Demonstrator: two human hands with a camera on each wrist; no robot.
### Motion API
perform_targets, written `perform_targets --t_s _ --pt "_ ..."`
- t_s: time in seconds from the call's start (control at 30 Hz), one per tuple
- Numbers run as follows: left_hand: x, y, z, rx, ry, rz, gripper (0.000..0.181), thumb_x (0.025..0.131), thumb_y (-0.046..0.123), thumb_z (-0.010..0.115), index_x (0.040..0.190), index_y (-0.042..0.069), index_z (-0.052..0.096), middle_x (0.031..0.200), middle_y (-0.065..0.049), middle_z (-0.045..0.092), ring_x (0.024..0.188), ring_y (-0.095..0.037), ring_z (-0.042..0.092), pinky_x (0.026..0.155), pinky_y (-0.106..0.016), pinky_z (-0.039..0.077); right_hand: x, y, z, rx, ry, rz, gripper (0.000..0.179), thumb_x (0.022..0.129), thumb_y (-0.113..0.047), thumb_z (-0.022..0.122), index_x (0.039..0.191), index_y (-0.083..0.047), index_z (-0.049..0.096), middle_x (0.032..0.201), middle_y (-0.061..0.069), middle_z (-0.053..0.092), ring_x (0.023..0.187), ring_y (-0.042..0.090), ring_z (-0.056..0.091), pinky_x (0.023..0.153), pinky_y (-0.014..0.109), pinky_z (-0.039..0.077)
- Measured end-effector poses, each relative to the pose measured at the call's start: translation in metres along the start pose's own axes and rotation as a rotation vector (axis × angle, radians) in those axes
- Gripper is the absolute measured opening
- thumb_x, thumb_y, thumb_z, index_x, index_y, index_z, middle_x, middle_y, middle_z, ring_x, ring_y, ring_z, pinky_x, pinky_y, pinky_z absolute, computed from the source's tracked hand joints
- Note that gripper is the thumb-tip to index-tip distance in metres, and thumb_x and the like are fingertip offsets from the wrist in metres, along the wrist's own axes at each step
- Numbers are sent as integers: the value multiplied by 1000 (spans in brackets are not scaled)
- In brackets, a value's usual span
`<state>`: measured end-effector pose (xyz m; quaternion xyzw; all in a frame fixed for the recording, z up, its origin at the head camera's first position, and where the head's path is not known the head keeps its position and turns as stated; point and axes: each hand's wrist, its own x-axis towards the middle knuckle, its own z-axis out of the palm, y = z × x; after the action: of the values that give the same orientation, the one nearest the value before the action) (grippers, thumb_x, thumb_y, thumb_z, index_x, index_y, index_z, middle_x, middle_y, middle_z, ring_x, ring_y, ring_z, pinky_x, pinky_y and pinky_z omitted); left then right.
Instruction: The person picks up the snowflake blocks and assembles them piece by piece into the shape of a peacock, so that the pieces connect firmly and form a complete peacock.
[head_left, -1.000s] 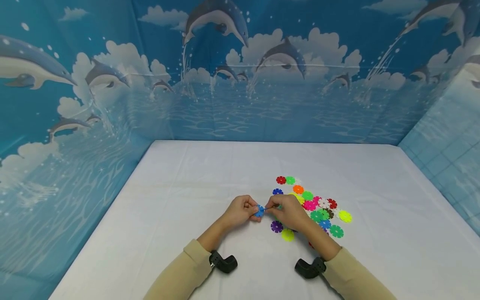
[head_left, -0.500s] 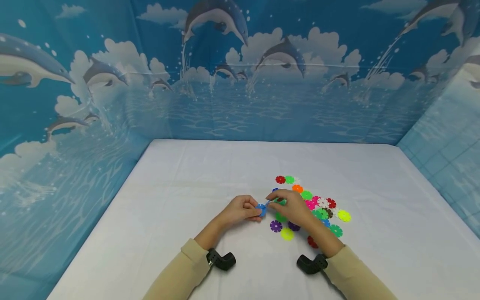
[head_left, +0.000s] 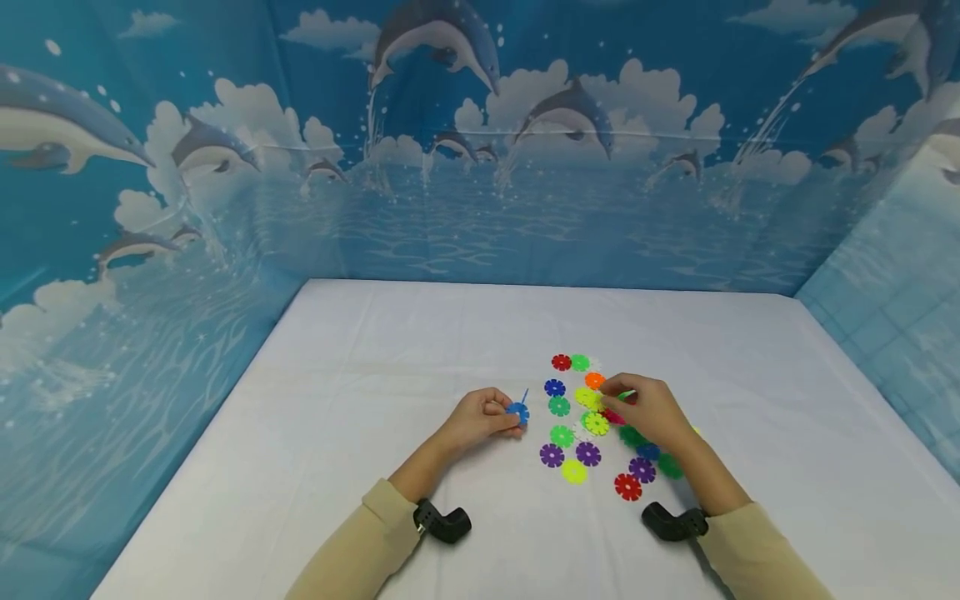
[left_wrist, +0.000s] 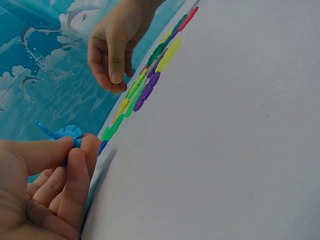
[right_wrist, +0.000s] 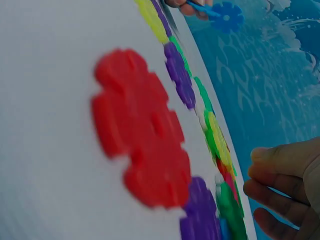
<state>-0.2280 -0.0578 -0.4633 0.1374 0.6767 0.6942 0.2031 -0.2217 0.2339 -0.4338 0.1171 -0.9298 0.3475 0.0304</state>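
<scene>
My left hand (head_left: 480,417) pinches a pair of blue snowflake-disc toy pieces (head_left: 518,412) between thumb and fingers. One disc faces the head camera. The other is edge-on and sticks up from its rim; in the left wrist view the joined blue discs (left_wrist: 69,132) stand above the fingertips. My right hand (head_left: 647,410) hovers over the spread of discs, its fingers loosely bent with nothing between them. Its fingertips are near a yellow disc (head_left: 588,397) and a pink disc (head_left: 613,416). The hand and forearm cover part of the spread.
Loose notched discs in several colours lie flat on the white tabletop (head_left: 390,350), right of my left hand. A red disc (head_left: 628,487) and a purple disc (head_left: 642,469) are nearest my right forearm. A dolphin-print curtain (head_left: 480,217) stands behind the table.
My right hand has let go of the blue pieces and moved right, over the loose discs. My left hand stays in place, and the second blue disc now points upward.
</scene>
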Motion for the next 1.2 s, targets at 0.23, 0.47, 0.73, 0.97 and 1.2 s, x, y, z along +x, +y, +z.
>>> perform_targets --t_s 0.23,0.47,0.73,0.97,1.2 --pt "0 -1 1 6 6 -4 20 93 -2 62 110 -10 54 92 -23 71 78 -22 72 77 -30 57 -8 26 -22 -27 -21 55 26 92 -17 68 112 0 66 105 17 67 94 36 63 80 48 55" --pt "0 1 2 -19 39 -24 12 94 -2 60 103 -9 56 90 -23 71 75 -18 71 76 -28 56 -17 43 -33 -75 -60 121 38 88 -27 74 113 1 66 105 17 65 99 37 57 82 53 52" --pt "1 0 0 -5 48 -12 11 93 -2 61 99 -9 57 83 -11 69 80 -22 72 74 -25 56 -16 47 -31 -102 -50 95 38 86 -25 77 113 1 68 109 22 64 108 44 52 89 63 44" --pt "2 -1 0 -21 61 -8 10 93 -3 62 98 -9 56 81 -7 60 82 -24 71 72 -24 56 -16 39 -30 -96 -9 84 33 86 -15 76 112 1 66 101 17 64 95 35 56 82 51 51" --pt "1 0 1 -44 55 -14 10 92 -4 63 98 -10 57 75 -4 63 70 -11 67 70 -23 56 -14 26 -27 -31 -10 74 25 88 -16 73 106 0 68 89 7 66 79 22 57 62 26 51"
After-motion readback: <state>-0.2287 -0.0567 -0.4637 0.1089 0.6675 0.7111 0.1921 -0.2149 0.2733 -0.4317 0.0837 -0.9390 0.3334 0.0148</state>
